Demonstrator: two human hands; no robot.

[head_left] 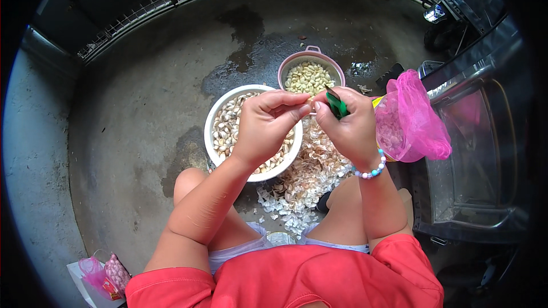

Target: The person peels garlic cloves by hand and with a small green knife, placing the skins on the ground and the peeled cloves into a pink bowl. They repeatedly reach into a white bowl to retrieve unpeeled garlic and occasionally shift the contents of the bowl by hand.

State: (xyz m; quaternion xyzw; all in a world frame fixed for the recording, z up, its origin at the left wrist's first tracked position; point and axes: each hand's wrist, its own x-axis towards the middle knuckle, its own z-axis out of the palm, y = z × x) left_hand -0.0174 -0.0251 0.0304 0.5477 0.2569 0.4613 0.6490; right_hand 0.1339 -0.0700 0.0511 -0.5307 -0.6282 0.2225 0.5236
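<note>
My left hand (264, 125) is closed in a pinch, thumb against forefinger, on a small pale garlic clove (311, 102) mostly hidden by the fingertips. Close beside it, my right hand (355, 128) grips a small knife with a green handle (337, 104); its blade is hardly visible. Under my left hand stands a white basin (209, 131) of unpeeled garlic cloves (226, 127). Just beyond the hands, a pink colander (282, 72) holds peeled, cream-coloured cloves (308, 76). Papery garlic skins (305, 179) lie heaped on the floor below my hands, between my legs.
A bright pink mesh bag (414, 120) sits to the right of my right hand, near a dark glass-panelled frame (465, 154). Wet patches mark the concrete floor (137, 114). At lower left is a netted bag of garlic (116, 274). A wheeled vehicle (442, 31) stands far right.
</note>
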